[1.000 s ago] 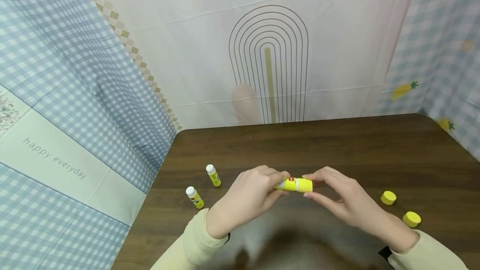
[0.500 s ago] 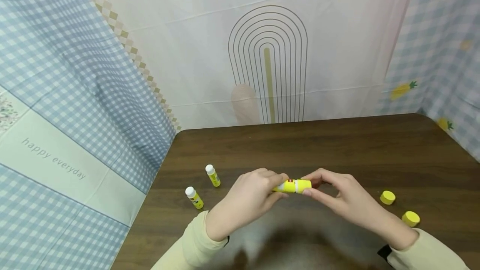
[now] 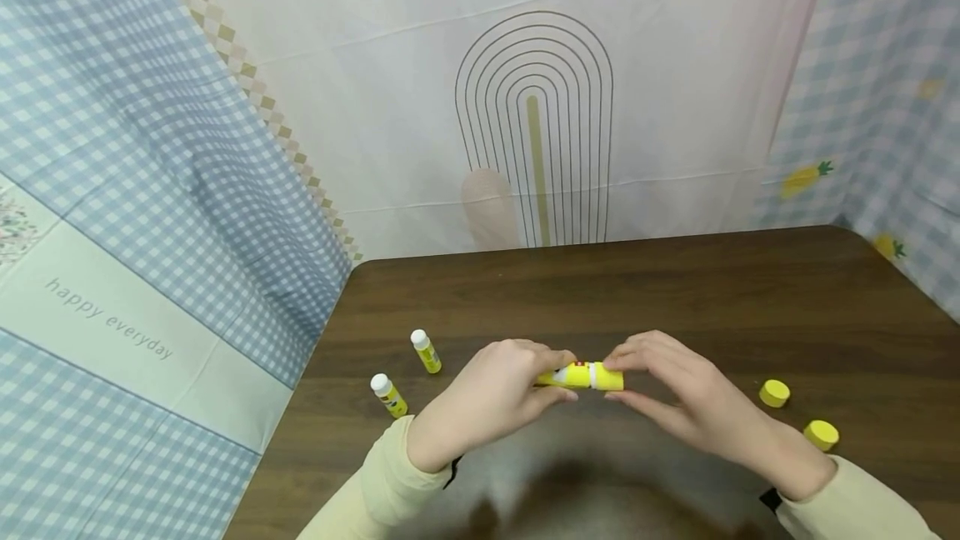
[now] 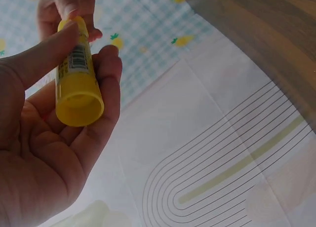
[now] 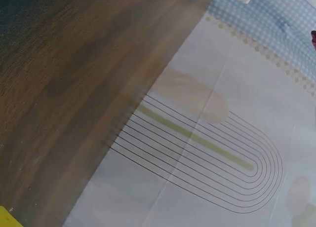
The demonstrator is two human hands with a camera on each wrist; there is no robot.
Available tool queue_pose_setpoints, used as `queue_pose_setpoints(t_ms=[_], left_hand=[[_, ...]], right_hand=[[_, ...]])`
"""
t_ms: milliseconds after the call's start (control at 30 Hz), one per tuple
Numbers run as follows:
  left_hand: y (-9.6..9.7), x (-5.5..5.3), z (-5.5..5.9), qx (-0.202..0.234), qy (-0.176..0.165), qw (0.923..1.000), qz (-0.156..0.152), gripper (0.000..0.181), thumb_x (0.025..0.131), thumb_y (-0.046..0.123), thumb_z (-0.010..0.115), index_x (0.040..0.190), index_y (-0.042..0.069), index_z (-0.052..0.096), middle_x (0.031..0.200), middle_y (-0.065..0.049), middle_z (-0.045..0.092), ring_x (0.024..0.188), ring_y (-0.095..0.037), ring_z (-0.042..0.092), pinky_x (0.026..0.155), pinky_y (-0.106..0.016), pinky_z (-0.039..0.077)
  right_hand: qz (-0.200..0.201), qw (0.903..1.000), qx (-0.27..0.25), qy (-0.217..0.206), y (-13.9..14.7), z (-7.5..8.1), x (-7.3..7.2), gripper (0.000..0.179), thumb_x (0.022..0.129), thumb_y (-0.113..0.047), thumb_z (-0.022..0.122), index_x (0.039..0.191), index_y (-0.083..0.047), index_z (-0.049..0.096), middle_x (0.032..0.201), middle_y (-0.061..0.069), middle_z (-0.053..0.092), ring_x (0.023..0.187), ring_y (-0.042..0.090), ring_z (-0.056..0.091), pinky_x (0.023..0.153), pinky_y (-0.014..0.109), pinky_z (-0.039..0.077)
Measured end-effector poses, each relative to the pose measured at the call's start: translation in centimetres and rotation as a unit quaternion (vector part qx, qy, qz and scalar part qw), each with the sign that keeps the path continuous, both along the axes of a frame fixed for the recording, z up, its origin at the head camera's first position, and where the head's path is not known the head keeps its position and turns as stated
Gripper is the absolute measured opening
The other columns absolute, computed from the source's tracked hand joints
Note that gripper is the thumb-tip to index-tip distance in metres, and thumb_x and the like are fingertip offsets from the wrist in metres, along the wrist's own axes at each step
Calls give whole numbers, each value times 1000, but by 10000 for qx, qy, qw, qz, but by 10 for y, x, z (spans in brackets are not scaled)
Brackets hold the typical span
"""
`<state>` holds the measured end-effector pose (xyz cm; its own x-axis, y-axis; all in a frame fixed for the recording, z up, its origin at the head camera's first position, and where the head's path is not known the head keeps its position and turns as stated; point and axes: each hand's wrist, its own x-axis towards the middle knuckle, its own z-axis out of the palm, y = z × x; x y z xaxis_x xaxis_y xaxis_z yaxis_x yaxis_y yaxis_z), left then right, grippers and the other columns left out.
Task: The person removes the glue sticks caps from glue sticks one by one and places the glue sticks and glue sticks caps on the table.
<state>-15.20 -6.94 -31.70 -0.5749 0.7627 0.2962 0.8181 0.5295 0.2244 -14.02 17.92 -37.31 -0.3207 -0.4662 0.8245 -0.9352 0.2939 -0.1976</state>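
Note:
In the head view, my left hand (image 3: pixel 498 386) grips the body of a yellow glue stick (image 3: pixel 576 375), which lies sideways above the table with its cap end to the right. The left wrist view shows the thumb and fingers around the labelled barrel (image 4: pixel 78 61), its hollow-looking base towards the camera. My right hand (image 3: pixel 693 394) pinches the yellow cap (image 3: pixel 611 378) between thumb and fingertips. A white band shows between cap and body. The right wrist view does not show the right hand.
Two uncapped glue sticks with white tops, a nearer one (image 3: pixel 389 396) and a farther one (image 3: pixel 426 352), stand on the brown table (image 3: pixel 675 282) at left. Two loose yellow caps (image 3: pixel 775 393) (image 3: pixel 822 435) lie by the right forearm. A patterned cloth (image 3: pixel 420 123) hangs behind the table.
My right thumb and fingers have shifted their hold on the cap, the fingertips now farther over its top. The glue stick and left hand have drifted slightly left.

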Motion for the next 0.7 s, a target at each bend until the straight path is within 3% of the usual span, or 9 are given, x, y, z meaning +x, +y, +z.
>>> queue_pose_setpoints(t_ms=[100, 200, 333, 367, 467, 600, 700], left_hand=[[1, 1, -2, -22, 134, 9998, 147, 30, 87, 26, 82, 113, 13, 74, 98, 6, 74, 87, -7, 66, 75, -21, 53], [2, 3, -1, -27, 272, 9993, 237, 29, 87, 26, 82, 112, 13, 74, 98, 6, 74, 88, -7, 66, 75, -22, 54], [3, 4, 0, -49, 309, 9993, 224, 28, 87, 25, 81, 111, 13, 74, 98, 6, 73, 89, -8, 66, 74, -22, 54], [3, 4, 0, -55, 307, 9993, 208, 28, 87, 26, 81, 111, 13, 74, 98, 6, 73, 89, -8, 66, 74, -22, 54], [2, 4, 0, -27, 288, 9995, 128, 28, 88, 26, 81, 111, 13, 74, 98, 5, 73, 88, -8, 66, 73, -22, 54], [1, 2, 1, 20, 240, 9997, 33, 28, 88, 26, 81, 112, 13, 74, 98, 5, 73, 87, -8, 66, 74, -22, 54], [0, 2, 0, 33, 175, 9998, 33, 29, 88, 26, 81, 113, 13, 74, 97, 5, 73, 86, -7, 66, 74, -22, 53]], right_hand=[[-442, 9943, 95, -961, 4, -1, 5, 44, 88, -26, 80, 124, -8, 65, 113, -1, 67, 99, 13, 63, 90, 17, 47], [-676, 9766, 161, -2033, 5, 0, 9, 47, 84, -15, 84, 126, -19, 64, 112, -10, 68, 96, 8, 64, 79, 19, 51], [-517, 9640, 124, -2604, 3, 2, 11, 41, 87, -5, 78, 119, -26, 65, 106, -14, 69, 90, 6, 64, 71, 25, 55], [-476, 9643, 96, -2603, 2, 1, 11, 41, 87, -4, 78, 119, -27, 65, 106, -14, 69, 90, 6, 64, 72, 25, 55], [-353, 9767, -33, -2116, 1, -1, 11, 43, 84, -3, 81, 119, -21, 66, 107, -11, 68, 90, 6, 64, 75, 21, 53], [-185, 9920, -258, -1222, -1, -6, 8, 27, 91, -19, 77, 116, -12, 67, 109, -3, 67, 97, 10, 64, 85, 17, 50], [-184, 9943, -246, -1020, -1, -8, 6, 33, 95, -30, 71, 119, -8, 66, 113, 1, 66, 102, 12, 63, 90, 16, 48]])
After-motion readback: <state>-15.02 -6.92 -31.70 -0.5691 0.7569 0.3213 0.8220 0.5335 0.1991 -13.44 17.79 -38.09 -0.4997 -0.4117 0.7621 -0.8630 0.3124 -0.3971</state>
